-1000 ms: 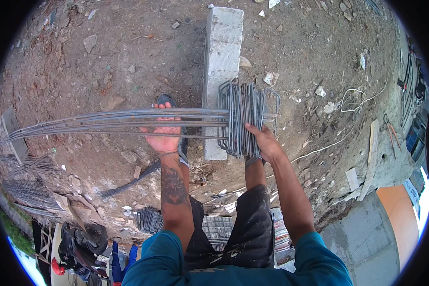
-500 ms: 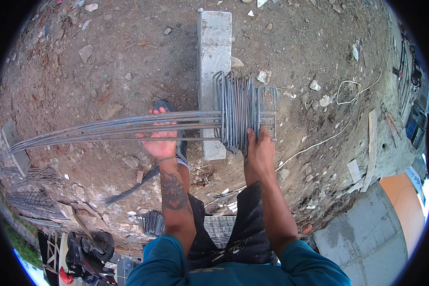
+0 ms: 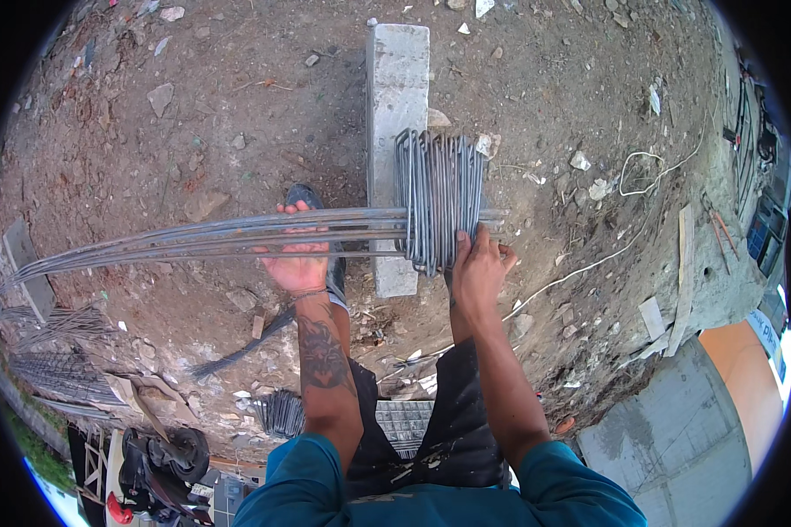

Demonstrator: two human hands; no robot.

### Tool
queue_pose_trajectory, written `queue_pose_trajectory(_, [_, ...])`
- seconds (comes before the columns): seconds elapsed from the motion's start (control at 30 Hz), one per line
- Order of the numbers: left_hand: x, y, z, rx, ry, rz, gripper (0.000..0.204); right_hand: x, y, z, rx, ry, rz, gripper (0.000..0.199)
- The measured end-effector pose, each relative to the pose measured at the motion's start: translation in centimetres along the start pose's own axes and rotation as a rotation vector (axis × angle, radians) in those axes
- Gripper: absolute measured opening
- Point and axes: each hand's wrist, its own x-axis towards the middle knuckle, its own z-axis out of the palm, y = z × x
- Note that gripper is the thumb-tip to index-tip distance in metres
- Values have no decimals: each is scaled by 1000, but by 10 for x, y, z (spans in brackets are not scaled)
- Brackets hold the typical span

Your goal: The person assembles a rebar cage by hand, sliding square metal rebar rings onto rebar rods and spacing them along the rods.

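Note:
Several long steel bars (image 3: 193,226) stretch from the far left across the middle. My left hand (image 3: 296,263) is palm up beneath them, bearing the bars across its palm, fingers slightly curled past the far side. Near their right end hangs a tight row of rectangular steel stirrups (image 3: 439,198), threaded around the bars. My right hand (image 3: 481,274) is at the near right corner of that row, thumb and fingers closed on the stirrups. Short bar ends show right of the row. Under the bars lies a grey concrete post (image 3: 397,97), beside the stirrups' left edge.
Rubble-strewn dirt surrounds me. A pale cord (image 3: 580,265) runs along the ground at right, near a wooden plank (image 3: 684,281). Bundled wire (image 3: 242,344) lies by my left leg; more stirrups (image 3: 279,413) are stacked behind it. A motorcycle (image 3: 163,465) stands lower left.
The separate stirrups at the right have slid left against the row, leaving the bar ends bare. My right hand has shifted slightly with them; my left hand stays under the bars.

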Motion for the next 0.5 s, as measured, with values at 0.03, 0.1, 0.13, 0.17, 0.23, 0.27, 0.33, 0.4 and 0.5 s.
queue_pose_trajectory(0.03, [1, 0, 0, 8, -20, -13, 64, 0, -6, 5, 11, -38, 19, 32])
queue_pose_trajectory(0.1, [3, -1, 0, 20, 3, 12, 65, 0, -13, 12, 121, -26, 18, 35])
queue_pose_trajectory(0.13, [3, -3, 0, 15, 29, 31, 65, 1, -16, 15, 231, -74, 36, 37])
queue_pose_trajectory(0.17, [3, -4, 0, 13, -9, 13, 66, -1, -19, 16, 262, -79, -3, 38])
queue_pose_trajectory(0.23, [2, -6, 2, 23, 3, 38, 67, -4, -27, 20, 320, -214, 15, 39])
queue_pose_trajectory(0.27, [3, -6, 3, -10, 1, 5, 67, -6, -33, 23, 386, -257, -41, 40])
queue_pose_trajectory(0.33, [1, -5, 5, -21, 61, 25, 69, -18, -54, 35, 482, -285, -97, 40])
queue_pose_trajectory(0.4, [7, 0, 6, -34, 130, 77, 81, -29, -82, 54, 394, -190, -127, 41])
queue_pose_trajectory(0.5, [16, 13, 2, -2, 270, 119, 96, -39, -106, 80, 489, -202, -116, 42])
